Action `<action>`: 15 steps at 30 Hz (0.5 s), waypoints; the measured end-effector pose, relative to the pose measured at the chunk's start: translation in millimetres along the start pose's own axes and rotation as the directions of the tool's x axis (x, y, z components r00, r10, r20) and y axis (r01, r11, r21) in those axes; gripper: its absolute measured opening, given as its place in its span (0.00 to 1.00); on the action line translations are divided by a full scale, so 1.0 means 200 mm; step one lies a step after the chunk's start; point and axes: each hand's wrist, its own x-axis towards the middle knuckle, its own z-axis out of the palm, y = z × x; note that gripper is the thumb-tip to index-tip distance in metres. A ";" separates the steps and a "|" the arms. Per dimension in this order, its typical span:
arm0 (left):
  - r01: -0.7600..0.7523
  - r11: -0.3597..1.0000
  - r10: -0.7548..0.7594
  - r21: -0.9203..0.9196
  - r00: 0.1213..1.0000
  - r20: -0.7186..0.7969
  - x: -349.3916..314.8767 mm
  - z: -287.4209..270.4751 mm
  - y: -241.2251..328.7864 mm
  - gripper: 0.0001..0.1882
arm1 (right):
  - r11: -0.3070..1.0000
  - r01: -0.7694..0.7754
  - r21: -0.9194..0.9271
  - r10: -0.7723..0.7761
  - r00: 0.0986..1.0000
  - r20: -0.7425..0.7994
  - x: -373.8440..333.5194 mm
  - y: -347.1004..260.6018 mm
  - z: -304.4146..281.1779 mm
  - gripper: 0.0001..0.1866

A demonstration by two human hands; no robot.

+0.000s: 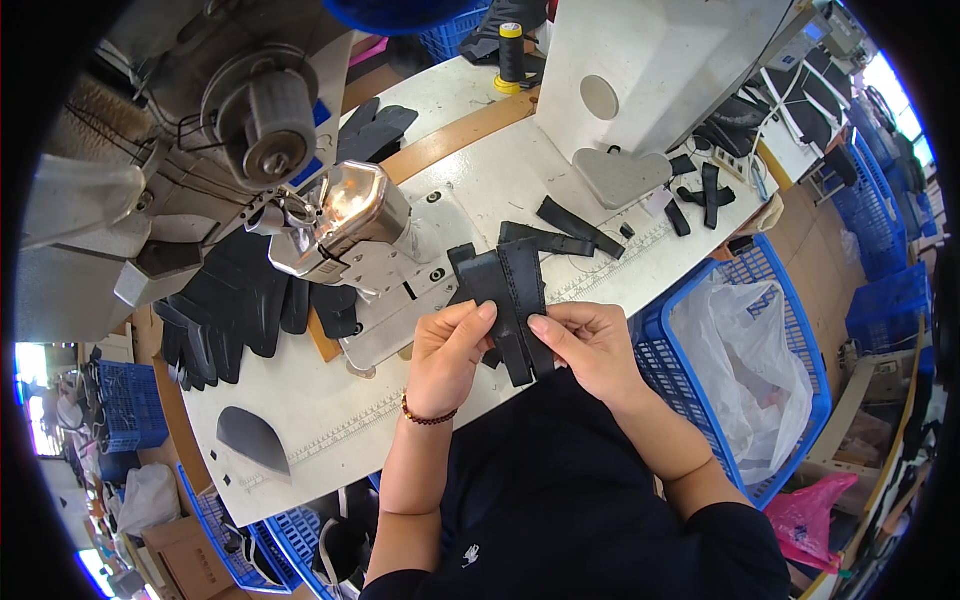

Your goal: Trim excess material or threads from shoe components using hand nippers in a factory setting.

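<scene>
Black leather-like strips are pinched between my two hands, just over the front edge of the white table. My left hand, with a dark bead bracelet at its wrist, grips the left side between thumb and fingers. On the right side, my right hand is closed with its thumb pressed flat on the strip. A line of stitch holes runs along the right-hand strip. Beyond the hands, more loose black strips lie on the table. The sewing machine's metal post bed stands to the left.
Stacked black cut pieces lie at the left, near a dark curved piece. A black thread spool stands at the back. The white machine body rises behind a grey pedal-shaped plate. A blue basket with plastic bags sits at right.
</scene>
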 end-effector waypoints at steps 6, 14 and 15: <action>-0.093 0.996 0.094 0.016 0.987 -0.134 0.01 0.01 0.05 0.10 | 1.000 0.012 -0.005 -0.013 0.993 -0.113 0.02 -0.05 -0.04 0.09; -0.251 0.937 0.311 0.242 0.916 -0.255 0.01 -0.10 0.09 0.12 | 0.987 0.159 0.014 -0.152 0.965 -0.212 0.06 -0.06 -0.17 0.08; -0.205 0.893 0.313 0.401 0.923 -0.225 0.02 -0.10 0.08 0.14 | 0.991 0.135 -0.006 -0.133 0.969 -0.209 0.06 -0.05 -0.17 0.08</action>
